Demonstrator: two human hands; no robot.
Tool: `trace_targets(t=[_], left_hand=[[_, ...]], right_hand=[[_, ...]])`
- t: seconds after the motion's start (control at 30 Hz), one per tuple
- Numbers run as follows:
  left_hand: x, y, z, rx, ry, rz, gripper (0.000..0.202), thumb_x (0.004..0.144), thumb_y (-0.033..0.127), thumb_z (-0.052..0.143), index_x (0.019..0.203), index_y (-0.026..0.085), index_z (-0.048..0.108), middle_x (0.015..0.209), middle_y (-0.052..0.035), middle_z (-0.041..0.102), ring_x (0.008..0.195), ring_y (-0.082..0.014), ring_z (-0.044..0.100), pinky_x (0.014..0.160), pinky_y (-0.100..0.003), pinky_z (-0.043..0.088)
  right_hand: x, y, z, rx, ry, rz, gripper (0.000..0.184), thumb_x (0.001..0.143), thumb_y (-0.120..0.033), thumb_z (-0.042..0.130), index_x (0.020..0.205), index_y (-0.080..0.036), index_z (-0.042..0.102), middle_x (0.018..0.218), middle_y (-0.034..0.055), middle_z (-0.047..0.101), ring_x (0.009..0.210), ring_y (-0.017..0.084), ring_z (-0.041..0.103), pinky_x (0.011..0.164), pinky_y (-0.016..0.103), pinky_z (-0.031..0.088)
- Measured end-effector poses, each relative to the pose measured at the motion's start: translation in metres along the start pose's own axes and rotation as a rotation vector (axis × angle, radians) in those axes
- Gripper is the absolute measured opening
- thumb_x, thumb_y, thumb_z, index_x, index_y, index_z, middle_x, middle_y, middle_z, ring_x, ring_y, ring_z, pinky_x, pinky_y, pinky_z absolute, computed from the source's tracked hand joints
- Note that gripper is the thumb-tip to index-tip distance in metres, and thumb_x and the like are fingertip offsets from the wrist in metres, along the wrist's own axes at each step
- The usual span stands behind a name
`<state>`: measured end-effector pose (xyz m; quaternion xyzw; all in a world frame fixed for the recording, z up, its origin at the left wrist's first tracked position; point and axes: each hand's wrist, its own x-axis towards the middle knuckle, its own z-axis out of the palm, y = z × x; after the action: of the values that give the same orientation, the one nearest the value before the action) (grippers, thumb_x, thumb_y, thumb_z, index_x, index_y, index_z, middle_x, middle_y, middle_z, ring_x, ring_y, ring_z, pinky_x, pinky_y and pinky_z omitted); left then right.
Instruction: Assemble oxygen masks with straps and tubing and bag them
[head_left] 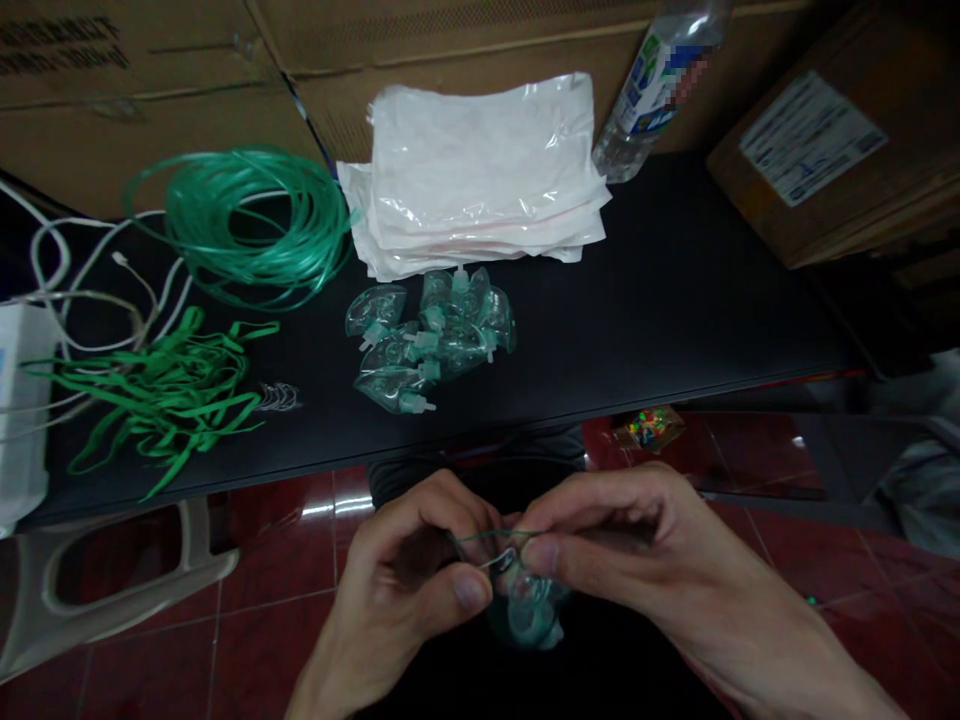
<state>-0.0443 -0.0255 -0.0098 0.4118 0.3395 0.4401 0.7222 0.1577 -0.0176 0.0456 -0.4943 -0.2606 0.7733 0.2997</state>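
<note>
Two bare hands meet at the near edge of the scene, over a dark lap. The right hand [660, 560] pinches a thin green strap [491, 533] between thumb and index finger; the strap runs left to the fingers of the left hand [405, 600]. Those fingers are curled, with the thumb near a small pale metal piece [502, 560] — whether they grip it I cannot tell. A clear green mask [532, 615] hangs just below the fingertips, partly hidden by the right hand.

On the black table [660, 290] beyond, a heap of masks [461, 345] sits in the middle, with white pouches [480, 165] stacked on its far side. Further left lies a loose coil of green tubing [195, 235]; nearer, a tangle of green straps [172, 380] has thin wire pieces [279, 398] at its right. White cables [56, 245] run along the far left, near a white container [19, 420].

A clear bottle [634, 115] leans right of the pouches. Cartons [187, 150] line the far side — another box [847, 150], labelled, stands at far right.
</note>
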Motion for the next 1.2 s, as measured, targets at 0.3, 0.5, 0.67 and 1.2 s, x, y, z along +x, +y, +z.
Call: trace_targets(t=[0.3,0.5,0.67,1.2], left_hand=[[-0.002,0.000,0.002,0.086,0.034,0.013,0.018,0.093,0.037,0.075,0.085,0.022,0.070,0.081,-0.0004,0.064,0.078,-0.0147,0.061,0.069,-0.024,0.049],[-0.005,-0.001,0.008,0.069,0.065,0.035,0.017,0.096,0.034,0.072,0.084,0.022,0.067,0.080,0.0000,0.061,0.076,-0.0147,0.057,0.068,-0.025,0.048],[-0.008,-0.001,0.010,0.065,0.088,0.021,0.019,0.096,0.033,0.071,0.082,0.021,0.066,0.077,-0.0001,0.057,0.073,-0.0147,0.055,0.066,-0.025,0.046],[-0.011,0.008,0.011,0.134,0.084,0.027,0.022,0.099,0.037,0.067,0.082,0.022,0.064,0.078,0.0001,0.057,0.072,-0.0145,0.053,0.063,-0.026,0.045]], right_hand=[[-0.004,0.003,0.004,-0.127,0.041,-0.032,0.026,0.084,-0.053,0.082,0.095,-0.030,0.087,0.088,0.0032,0.081,0.082,0.016,0.069,0.070,0.022,0.053],[-0.003,0.004,0.004,-0.184,-0.027,-0.094,0.031,0.089,-0.057,0.075,0.098,-0.029,0.087,0.088,0.0044,0.078,0.083,0.019,0.067,0.073,0.028,0.054],[-0.001,0.002,0.003,-0.200,-0.065,-0.124,0.028,0.092,-0.053,0.073,0.095,-0.029,0.087,0.090,0.0053,0.078,0.084,0.019,0.067,0.074,0.030,0.054],[-0.003,0.011,0.007,-0.017,-0.081,-0.110,0.019,0.090,-0.046,0.078,0.094,-0.030,0.086,0.093,0.0028,0.078,0.087,0.017,0.069,0.077,0.027,0.055]])
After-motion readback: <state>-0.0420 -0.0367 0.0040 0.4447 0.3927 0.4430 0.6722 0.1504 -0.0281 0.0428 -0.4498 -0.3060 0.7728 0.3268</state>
